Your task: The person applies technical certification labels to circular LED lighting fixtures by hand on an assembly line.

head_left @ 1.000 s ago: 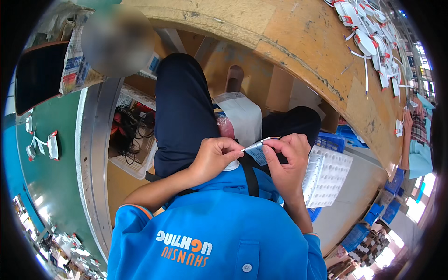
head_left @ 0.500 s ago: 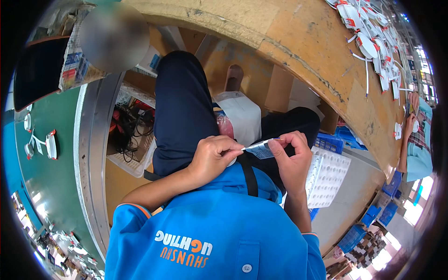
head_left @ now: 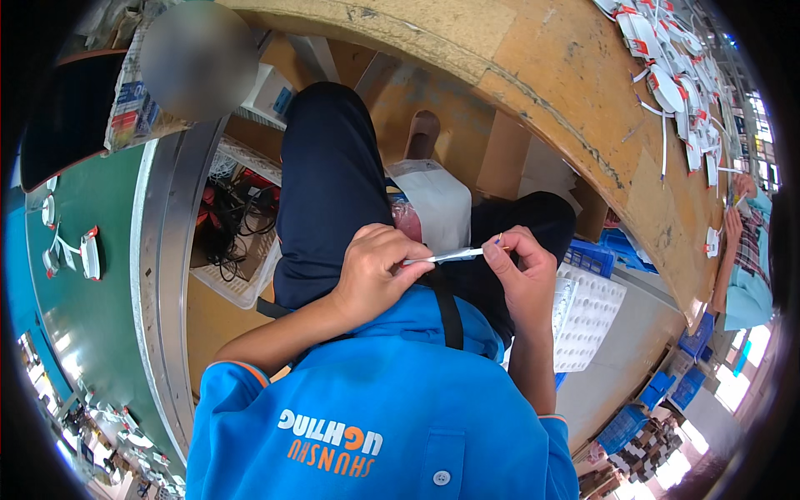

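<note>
In front of my lap, a thin white cable (head_left: 477, 252) runs between my hands, with a silvery-blue label (head_left: 452, 257) lying along it, seen nearly edge-on. My left hand (head_left: 377, 271) pinches the label's left end between thumb and fingers. My right hand (head_left: 525, 268) grips the cable's right end with thumb and forefinger. A bit of blue and orange shows at that end, too small to make out. Whatever lies under my left palm is hidden.
A wooden table (head_left: 550, 62) curves across the front and right, bearing several white downlights (head_left: 667, 87). Left is a green conveyor belt (head_left: 117, 308) with similar lights. A crate of cables (head_left: 237, 267), a white perforated tray (head_left: 590, 321) and another person (head_left: 747, 250) at far right surround me.
The label has turned from showing its printed face to nearly edge-on, along the cable. My left hand has rolled over it, and more white cable shows by my right fingers.
</note>
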{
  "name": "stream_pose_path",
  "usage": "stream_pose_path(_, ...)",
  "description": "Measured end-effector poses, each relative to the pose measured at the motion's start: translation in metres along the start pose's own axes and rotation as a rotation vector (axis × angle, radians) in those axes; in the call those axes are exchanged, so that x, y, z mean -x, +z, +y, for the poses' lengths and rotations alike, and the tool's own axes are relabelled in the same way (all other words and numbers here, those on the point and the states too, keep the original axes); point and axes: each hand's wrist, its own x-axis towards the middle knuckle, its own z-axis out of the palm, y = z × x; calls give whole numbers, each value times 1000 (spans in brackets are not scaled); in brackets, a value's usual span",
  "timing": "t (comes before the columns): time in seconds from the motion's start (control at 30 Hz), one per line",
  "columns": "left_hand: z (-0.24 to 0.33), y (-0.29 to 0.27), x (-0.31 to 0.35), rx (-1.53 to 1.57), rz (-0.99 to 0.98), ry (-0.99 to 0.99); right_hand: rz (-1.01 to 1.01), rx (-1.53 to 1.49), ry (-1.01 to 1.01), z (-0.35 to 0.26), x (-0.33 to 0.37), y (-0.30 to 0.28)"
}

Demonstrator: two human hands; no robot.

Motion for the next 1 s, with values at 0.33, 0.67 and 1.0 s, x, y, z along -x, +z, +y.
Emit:
stream_pose_path(0.33,-3,3,0,256,4,-289,-76,172,-163,2,-4,8)
stream_pose_path(0.67,-2,5,-1,161,75,-252,79,587,-398,-2,-1,18)
stream_pose_path(1.0,-3,9,0,123,127,-186,68,483,-376,-3,0,19)
